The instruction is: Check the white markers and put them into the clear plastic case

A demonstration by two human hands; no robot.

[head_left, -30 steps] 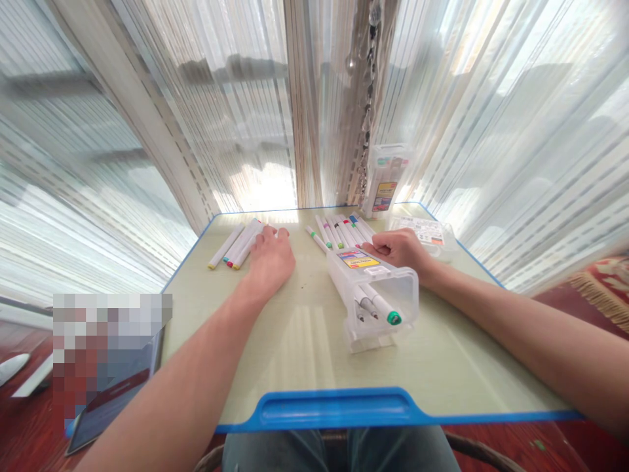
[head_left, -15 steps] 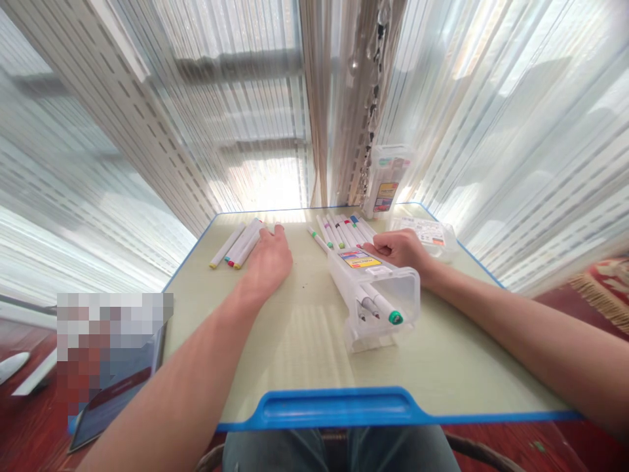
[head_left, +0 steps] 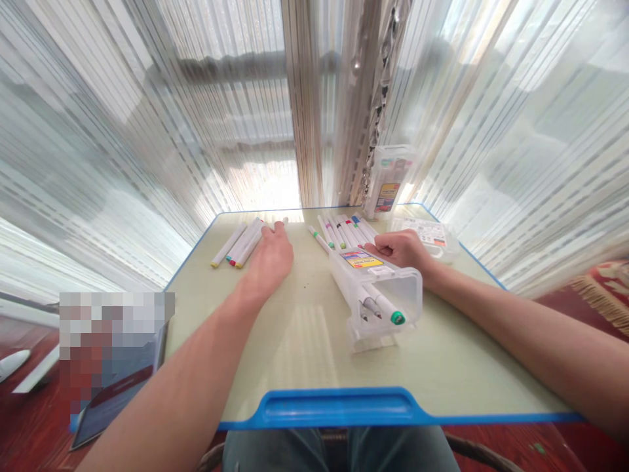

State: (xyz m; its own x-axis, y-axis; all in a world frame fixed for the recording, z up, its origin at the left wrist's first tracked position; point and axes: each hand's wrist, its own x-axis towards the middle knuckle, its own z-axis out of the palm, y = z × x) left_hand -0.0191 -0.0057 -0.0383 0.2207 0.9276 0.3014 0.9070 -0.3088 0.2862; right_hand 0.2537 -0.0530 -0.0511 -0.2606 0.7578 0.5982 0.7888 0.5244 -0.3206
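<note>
My left hand point(head_left: 276, 254) rests on the table at the left of centre, its fingers closed on a white marker point(head_left: 285, 221) whose end pokes out beyond them. Left of it several white markers point(head_left: 244, 243) lie side by side, with yellow, red and teal ends. My right hand point(head_left: 400, 252) is curled into a fist beside another row of markers point(head_left: 346, 231); whatever is inside it is hidden. Just in front of that fist an open clear plastic marker case point(head_left: 344, 288) lies tilted, with several markers inside, one with a green end point(head_left: 398, 318).
A second clear case point(head_left: 388, 180) stands upright at the back right. Behind my right hand lies a flat clear plastic piece point(head_left: 430, 237). The pale table point(head_left: 289, 367) has a blue rim, with curtains behind. A tablet point(head_left: 122, 387) sits at the left edge.
A marker's end now shows more clearly past the fingers of my left hand. The view has shifted slightly; my right hand and the case stay in place.
</note>
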